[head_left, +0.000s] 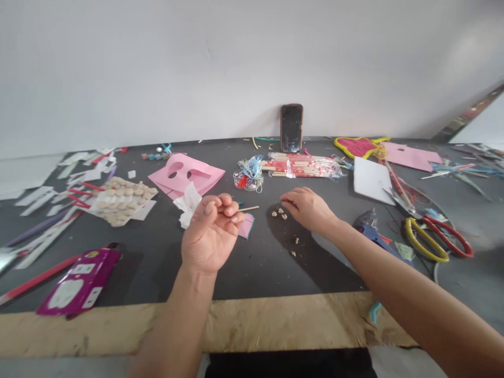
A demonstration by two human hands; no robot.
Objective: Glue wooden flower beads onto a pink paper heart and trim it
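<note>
The left hand (212, 231) was raised above the dark surface (252, 268), palm turned towards the camera, its grip closed; the curled fingers pinched a thin wooden stick (249, 209), whose free end jutted out to the right; a crumpled scrap of white paper (189, 203) showed just beyond the knuckles on the left, though whether it sat on the stick or in the fingers could not be told; a small pink cut-out (248, 227) lay on the surface just beside that hand. The right hand (307, 207) rested palm down near the middle of the surface, fingers bent, fingertips touching or just beside a cluster of tiny beige pieces (279, 212); how far its grip had closed, and whether it had hold of one, could not be told. Beyond the hands lay a pink paper mask (187, 176), a clear bag of small bits (249, 174) and a packet of sticks (303, 165); a phone (292, 127) leaned upright against the wall. To the right of the right forearm were a blue glue gun (370, 226), red-and-yellow scissors (437, 239) and a white card (370, 179); to the left, well apart from the hands, a sheet of round beige pieces (120, 199) and a purple packet (81, 283).
</note>
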